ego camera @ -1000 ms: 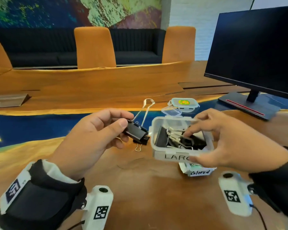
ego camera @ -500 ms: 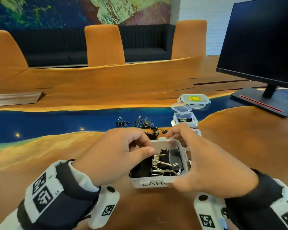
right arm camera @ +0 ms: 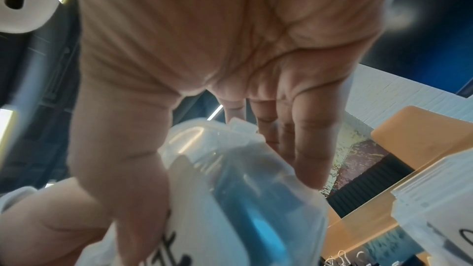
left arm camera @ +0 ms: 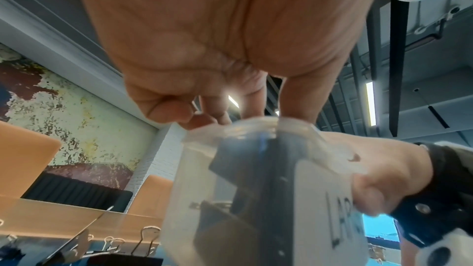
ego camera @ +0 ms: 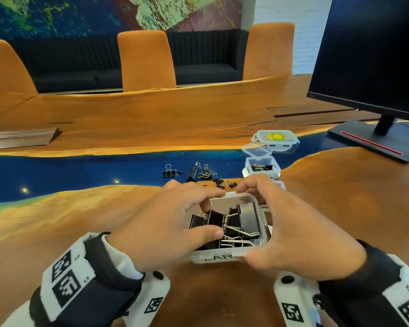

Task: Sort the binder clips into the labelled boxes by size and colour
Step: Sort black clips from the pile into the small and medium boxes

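Note:
A clear plastic box (ego camera: 264, 228) labelled LARGE stands on the wooden table between both hands, with several large black binder clips in it. My right hand (ego camera: 276, 220) grips the box, thumb at the front by the label and fingers over the far rim. My left hand (ego camera: 208, 218) reaches into the box's left side, thumb and fingertips pinching a large black clip (ego camera: 216, 219) among the others. The left wrist view shows the box (left arm camera: 256, 169) from below with fingers over its rim. In the right wrist view the box (right arm camera: 230, 169) sits in the right hand's grip.
Loose small black clips (ego camera: 206, 175) lie on the blue strip beyond the hands. A small open box (ego camera: 261, 167) with clips stands behind, a lidded container (ego camera: 278, 138) further back. Another labelled box (ego camera: 263, 206) is partly hidden by my right hand. A monitor (ego camera: 373, 55) stands at right.
The left hand carried a large black clip from beside the box into it. The right hand's fingers left the box's inside and now grip its rim. The box sits lower and nearer.

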A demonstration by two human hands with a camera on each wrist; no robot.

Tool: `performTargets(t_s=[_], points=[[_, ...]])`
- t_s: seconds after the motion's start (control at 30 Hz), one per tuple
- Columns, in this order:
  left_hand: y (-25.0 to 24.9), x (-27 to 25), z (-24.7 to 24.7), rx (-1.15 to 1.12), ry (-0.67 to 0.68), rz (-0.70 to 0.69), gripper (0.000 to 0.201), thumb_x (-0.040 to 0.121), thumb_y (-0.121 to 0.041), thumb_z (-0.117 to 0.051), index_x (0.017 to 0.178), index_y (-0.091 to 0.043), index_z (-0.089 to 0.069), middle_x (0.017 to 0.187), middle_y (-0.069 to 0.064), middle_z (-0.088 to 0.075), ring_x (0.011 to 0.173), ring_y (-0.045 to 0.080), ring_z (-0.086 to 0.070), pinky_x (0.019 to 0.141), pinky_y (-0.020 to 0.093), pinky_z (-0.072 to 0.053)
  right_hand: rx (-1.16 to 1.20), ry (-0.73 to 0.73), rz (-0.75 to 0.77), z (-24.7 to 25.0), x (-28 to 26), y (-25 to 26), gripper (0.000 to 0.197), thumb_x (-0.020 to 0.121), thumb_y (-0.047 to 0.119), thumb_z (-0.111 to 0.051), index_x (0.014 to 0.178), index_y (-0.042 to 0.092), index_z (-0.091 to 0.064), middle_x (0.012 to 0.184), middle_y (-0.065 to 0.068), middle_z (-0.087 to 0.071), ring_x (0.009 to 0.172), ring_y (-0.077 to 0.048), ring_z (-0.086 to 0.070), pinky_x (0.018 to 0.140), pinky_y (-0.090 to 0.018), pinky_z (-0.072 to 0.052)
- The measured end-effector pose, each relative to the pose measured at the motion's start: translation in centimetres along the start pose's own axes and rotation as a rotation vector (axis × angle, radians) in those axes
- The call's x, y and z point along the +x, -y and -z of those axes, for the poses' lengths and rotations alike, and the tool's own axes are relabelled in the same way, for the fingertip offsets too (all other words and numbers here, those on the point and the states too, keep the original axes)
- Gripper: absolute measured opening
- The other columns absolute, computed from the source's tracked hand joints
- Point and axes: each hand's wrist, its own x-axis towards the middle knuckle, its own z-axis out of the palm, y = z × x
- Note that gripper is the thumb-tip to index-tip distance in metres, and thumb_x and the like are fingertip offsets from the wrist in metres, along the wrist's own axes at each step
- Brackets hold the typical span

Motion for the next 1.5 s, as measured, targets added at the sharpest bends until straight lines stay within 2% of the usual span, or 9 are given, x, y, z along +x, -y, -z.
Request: performTargets(t_s=[0.13, 0.27, 0.4, 0.5, 0.67, 0.93, 1.1, 1.27, 1.5], points=[[0.7, -0.2, 0.5, -0.181, -0.272, -0.034, 0.052, 0.084, -0.065, -0.064, 0.133, -0.054, -0.052, 0.115, -0.027, -0.057, 0.109, -0.003, -0.050, 0.079, 0.010, -0.040, -0.005, -0.020, 0.013, 1.9, 0.1, -0.6, 0.095, 0.059, 0.041, -0.088, 0.134, 0.052, -0.031, 0.126, 0.029, -0.049, 0.113, 0.005, -0.054, 0.092, -0.019, -0.051], [1.8, -0.2, 1.1, -0.440, -0.469, 0.044, 0.035, 0.085, -0.054, -0.069, 0.118, -0.042, -0.068, 0.110, -0.013, -0.065, 0.099, 0.008, -0.060, 0.075, 0.011, -0.046, -0.082, -0.062, -0.050, 5.8, 0.8, -2.1, 0.103, 0.060, 0.045, -0.090, 0.142, 0.051, -0.027, 0.126, 0.030, -0.049, 0.106, 0.015, -0.055, 0.079, -0.007, -0.048], [3.0, -0.2, 1.0, -0.524, -0.432, 0.130, 0.033, 0.080, -0.043, -0.067, 0.112, -0.036, -0.072, 0.104, -0.014, -0.070, 0.092, 0.007, -0.063, 0.072, 0.007, -0.045, -0.114, -0.126, -0.169, 9.8, 2.3, -6.2, 0.099, 0.065, 0.031, -0.090, 0.144, 0.043, -0.031, 0.118, 0.022, -0.056, 0.090, 0.002, -0.065, 0.066, -0.010, -0.051], [3.9, -0.1, 0.6, -0.544, -0.374, 0.185, 0.022, 0.084, -0.040, -0.070, 0.105, -0.040, -0.074, 0.092, -0.020, -0.069, 0.086, 0.005, -0.063, 0.075, 0.014, -0.045, -0.209, -0.141, -0.269, 11.7, 3.8, -10.5, 0.097, 0.068, 0.026, -0.089, 0.146, 0.037, -0.032, 0.120, 0.016, -0.055, 0.094, -0.003, -0.059, 0.078, -0.012, -0.043], [5.1, 0.5, -0.1, -0.690, -0.418, 0.229, 0.012, 0.091, -0.028, -0.069, 0.096, -0.034, -0.078, 0.080, -0.009, -0.071, 0.076, 0.011, -0.059, 0.078, 0.030, -0.049, -0.355, -0.037, -0.446, 12.3, 5.1, -17.2, 0.098, 0.071, 0.027, -0.087, 0.153, 0.025, -0.032, 0.145, -0.005, -0.050, 0.115, -0.017, -0.051, 0.099, -0.031, -0.039], [6.5, 1.3, -0.1, -0.755, -0.396, 0.278, 0.014, 0.094, -0.025, -0.067, 0.097, -0.030, -0.079, 0.095, 0.005, -0.073, 0.087, 0.016, -0.062, 0.078, 0.037, -0.050, -0.377, 0.062, -0.557, 12.0, 5.8, -19.7, 0.097, 0.074, 0.017, -0.084, 0.153, 0.030, -0.029, 0.145, -0.007, -0.049, 0.125, -0.025, -0.051, 0.103, -0.039, -0.045], [6.6, 1.6, -0.4, -0.833, -0.360, 0.279, 0.015, 0.084, -0.032, -0.075, 0.097, -0.027, -0.080, 0.093, 0.000, -0.072, 0.086, 0.015, -0.061, 0.076, 0.037, -0.048, -0.378, 0.075, -0.492, 11.9, 6.4, -18.6, 0.089, 0.078, 0.011, -0.076, 0.151, 0.036, -0.032, 0.154, -0.003, -0.036, 0.137, -0.025, -0.040, 0.108, -0.043, -0.041], [6.2, 1.6, -1.2, -0.836, -0.343, 0.278, 0.011, 0.085, -0.029, -0.075, 0.095, -0.027, -0.080, 0.092, 0.001, -0.073, 0.085, 0.015, -0.061, 0.076, 0.037, -0.049, -0.421, 0.020, -0.347, 11.3, 8.1, -16.4, 0.049, 0.092, 0.014, -0.063, 0.131, 0.043, -0.056, 0.129, 0.007, -0.054, 0.111, -0.014, -0.055, 0.090, -0.031, -0.046], [6.4, 1.5, -1.2, -0.810, -0.331, 0.277, 0.015, 0.094, -0.022, -0.066, 0.095, -0.028, -0.080, 0.096, 0.003, -0.074, 0.085, 0.016, -0.062, 0.077, 0.038, -0.050, -0.476, 0.045, -0.419, 11.4, 9.6, -15.3, 0.029, 0.079, 0.022, -0.082, 0.097, 0.037, -0.065, 0.096, 0.013, -0.064, 0.088, -0.008, -0.061, 0.078, -0.031, -0.052]])
